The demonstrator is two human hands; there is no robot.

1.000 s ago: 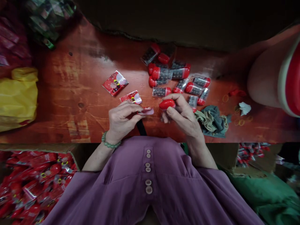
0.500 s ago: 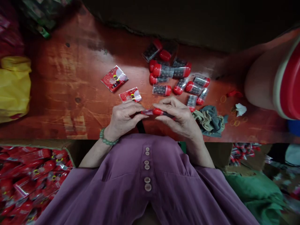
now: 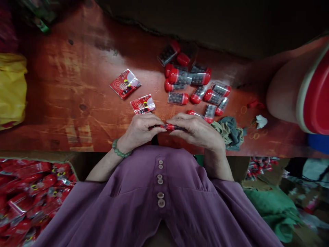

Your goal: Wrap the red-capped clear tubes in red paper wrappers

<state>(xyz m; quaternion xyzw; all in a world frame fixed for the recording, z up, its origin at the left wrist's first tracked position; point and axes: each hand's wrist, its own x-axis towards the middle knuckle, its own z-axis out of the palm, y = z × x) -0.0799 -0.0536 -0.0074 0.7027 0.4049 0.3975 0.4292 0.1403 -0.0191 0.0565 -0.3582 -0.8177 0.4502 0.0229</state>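
Observation:
My left hand pinches a small red printed packet at the table's near edge. My right hand grips a clear tube with a red cap and presses it against the packet's mouth, so both hands meet over it. The packet is mostly hidden by my fingers. Just beyond lie two flat red packets. A pile of several red-capped tubes filled with dark beads sits behind my right hand. A green bead bracelet is on my left wrist.
The worn red wooden table carries a crumpled grey-green cloth, rubber bands and a white scrap. A yellow bag lies far left. A box of filled red packets stands lower left. Another person's arm reaches in at right.
My right hand brought the red-capped tube left and down to the packet in my left hand. Both hands closed together around it. The view shifted slightly.

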